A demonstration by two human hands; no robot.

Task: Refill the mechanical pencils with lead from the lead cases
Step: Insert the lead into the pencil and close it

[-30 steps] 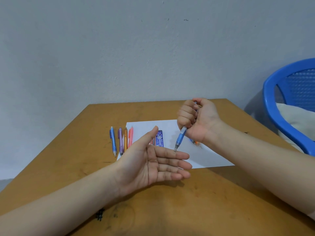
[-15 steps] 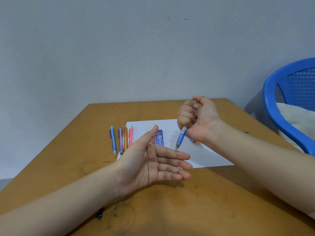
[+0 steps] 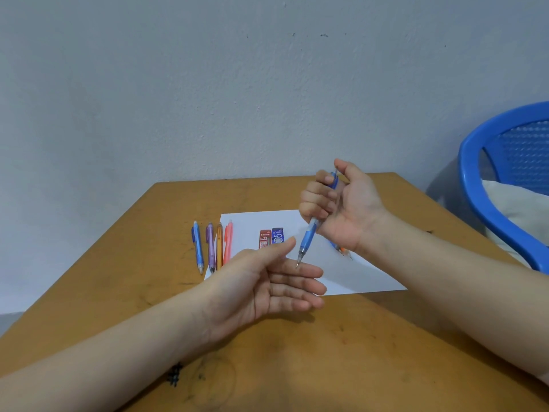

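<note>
The wooden table (image 3: 104,292) bore a white paper sheet (image 3: 356,275); just left of it lay a blue pencil (image 3: 197,248), purple pencil (image 3: 210,248), orange pencil (image 3: 219,248) and pink pencil (image 3: 228,245), side by side; dark scuffs (image 3: 205,379) marked its near part.

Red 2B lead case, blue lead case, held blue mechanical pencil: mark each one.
Red 2B lead case (image 3: 265,237): head view, on its label.
Blue lead case (image 3: 278,235): head view, on its printed front.
Held blue mechanical pencil (image 3: 306,239): head view, on its blue grip.
</note>
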